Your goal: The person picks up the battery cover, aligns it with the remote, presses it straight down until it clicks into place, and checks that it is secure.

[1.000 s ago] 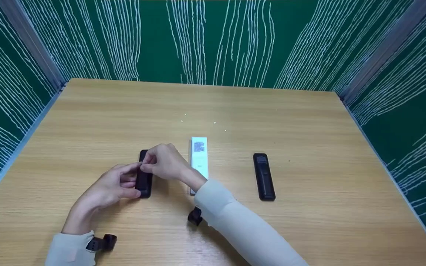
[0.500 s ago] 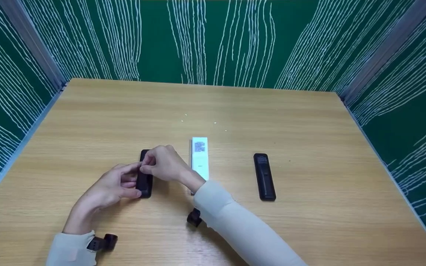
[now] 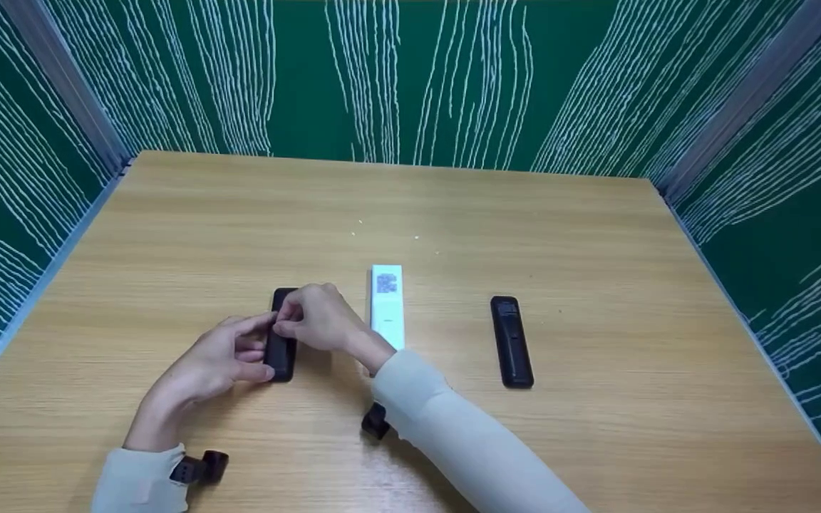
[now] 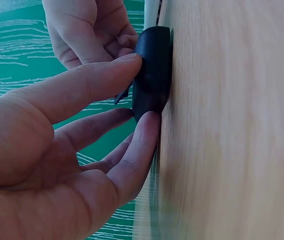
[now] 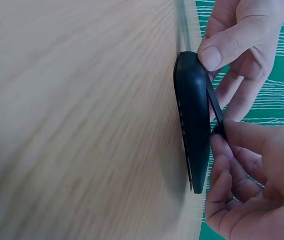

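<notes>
A black remote control [image 3: 281,360] lies on the table in the head view, left of the middle. My left hand [image 3: 204,360] grips it from the left, the thumb on its near end and the fingers along its side. From the right, my right hand [image 3: 325,317] pinches a thin black battery cover [image 5: 214,102]. In the right wrist view this cover stands tilted away from the remote's back, one end still close to the body. The remote's body [image 4: 154,75] shows end-on in the left wrist view. The compartment's inside is hidden.
A slim white oblong thing with a printed code [image 3: 387,303] lies under my right forearm, partly covered. A second black remote [image 3: 512,342] lies to the right. Several tiny white specks dot the wooden table [image 3: 560,235] farther back. Green walls with white lines [image 3: 296,85] surround it.
The whole head view has shifted very slightly. Both hands keep almost the same hold on the remote and its cover.
</notes>
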`<control>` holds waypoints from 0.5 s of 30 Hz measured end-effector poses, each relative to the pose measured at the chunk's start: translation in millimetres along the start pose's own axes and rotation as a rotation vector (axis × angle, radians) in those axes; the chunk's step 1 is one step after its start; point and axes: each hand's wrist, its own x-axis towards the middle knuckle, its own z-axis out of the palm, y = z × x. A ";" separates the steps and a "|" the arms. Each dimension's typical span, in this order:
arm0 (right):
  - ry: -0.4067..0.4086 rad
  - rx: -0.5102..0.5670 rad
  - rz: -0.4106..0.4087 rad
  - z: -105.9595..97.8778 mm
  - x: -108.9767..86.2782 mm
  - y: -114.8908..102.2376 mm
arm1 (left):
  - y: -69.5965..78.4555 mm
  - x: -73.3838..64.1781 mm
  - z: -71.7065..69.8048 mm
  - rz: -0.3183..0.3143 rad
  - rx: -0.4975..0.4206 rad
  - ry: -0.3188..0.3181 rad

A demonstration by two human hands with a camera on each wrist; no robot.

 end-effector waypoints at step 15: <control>-0.008 -0.001 0.041 2.2 0.4 -0.9 | -0.3 0.9 -0.7 0.005 0.012 -0.001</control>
